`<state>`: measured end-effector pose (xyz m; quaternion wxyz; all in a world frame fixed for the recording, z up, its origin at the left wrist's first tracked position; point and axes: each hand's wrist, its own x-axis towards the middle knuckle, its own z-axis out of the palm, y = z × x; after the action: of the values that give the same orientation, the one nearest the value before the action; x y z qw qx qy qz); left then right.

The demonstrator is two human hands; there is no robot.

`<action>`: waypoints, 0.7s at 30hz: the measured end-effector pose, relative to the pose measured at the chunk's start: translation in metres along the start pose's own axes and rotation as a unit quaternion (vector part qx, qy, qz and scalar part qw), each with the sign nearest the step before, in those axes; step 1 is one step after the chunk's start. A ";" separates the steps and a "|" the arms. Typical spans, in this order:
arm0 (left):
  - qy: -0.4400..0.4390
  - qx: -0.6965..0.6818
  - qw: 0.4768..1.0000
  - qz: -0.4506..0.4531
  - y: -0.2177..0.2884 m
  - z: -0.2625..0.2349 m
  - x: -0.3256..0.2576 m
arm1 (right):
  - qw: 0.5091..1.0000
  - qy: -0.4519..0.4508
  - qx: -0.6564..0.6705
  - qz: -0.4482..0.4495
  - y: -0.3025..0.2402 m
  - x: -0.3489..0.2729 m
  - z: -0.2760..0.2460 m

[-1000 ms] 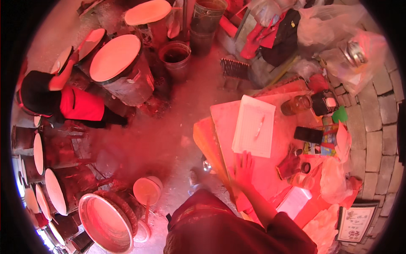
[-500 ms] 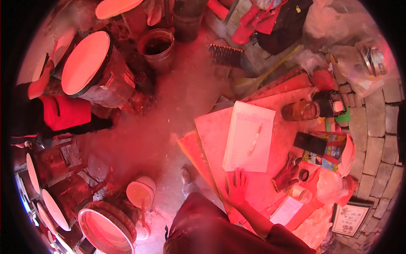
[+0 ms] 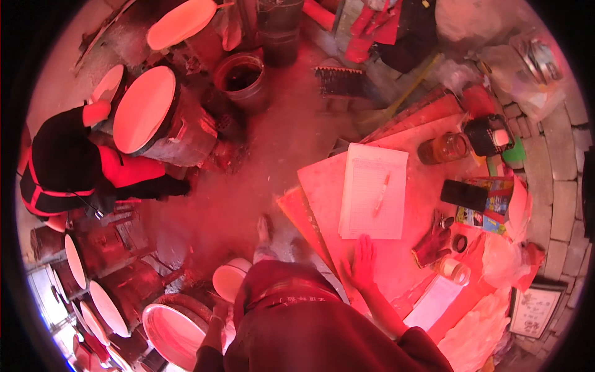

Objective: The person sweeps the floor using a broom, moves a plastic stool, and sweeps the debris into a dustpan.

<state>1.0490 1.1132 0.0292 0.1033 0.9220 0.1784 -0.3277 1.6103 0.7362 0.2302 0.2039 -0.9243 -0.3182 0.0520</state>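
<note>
My right hand point(image 3: 361, 263) lies flat with fingers spread on a reddish board point(image 3: 322, 186), just below a lined white notepad point(image 3: 365, 204). A pen point(image 3: 381, 193) rests on the notepad. My left hand point(image 3: 218, 311) is low at my side, between a small white round lid point(image 3: 228, 278) and the rim of a large drum point(image 3: 167, 328). Its fingers are mostly hidden by my clothing. My foot point(image 3: 264, 230) shows on the dusty floor in front of me.
Another person in a black top and bright vest point(image 3: 68, 161) crouches at left beside a large drum point(image 3: 149, 115). More drums point(image 3: 102, 297) stand lower left. A bucket point(image 3: 242, 77), brush point(image 3: 339, 80), glass jar point(image 3: 443, 149), phone point(image 3: 465, 195) and small tin point(image 3: 455, 270) lie around.
The view has shifted a little with my head. My right hand stays flat on the board below the notepad. The person at left has stayed beside the drum.
</note>
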 end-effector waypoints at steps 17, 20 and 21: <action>0.038 -0.210 0.967 0.141 0.016 -0.437 0.519 | 0.975 -0.031 -0.150 0.163 -0.012 0.015 0.000; 0.048 -0.234 0.955 0.177 0.045 -0.500 0.565 | 0.976 -0.027 -0.153 0.153 -0.010 0.025 0.003; 0.046 -0.257 0.948 0.180 0.073 -0.521 0.572 | 0.974 -0.037 -0.154 0.160 -0.011 0.024 0.002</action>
<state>1.7869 1.3561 0.0660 0.3856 0.8951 0.0923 -0.2040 1.6227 0.7600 0.2340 0.0363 -0.9810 -0.1778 0.0680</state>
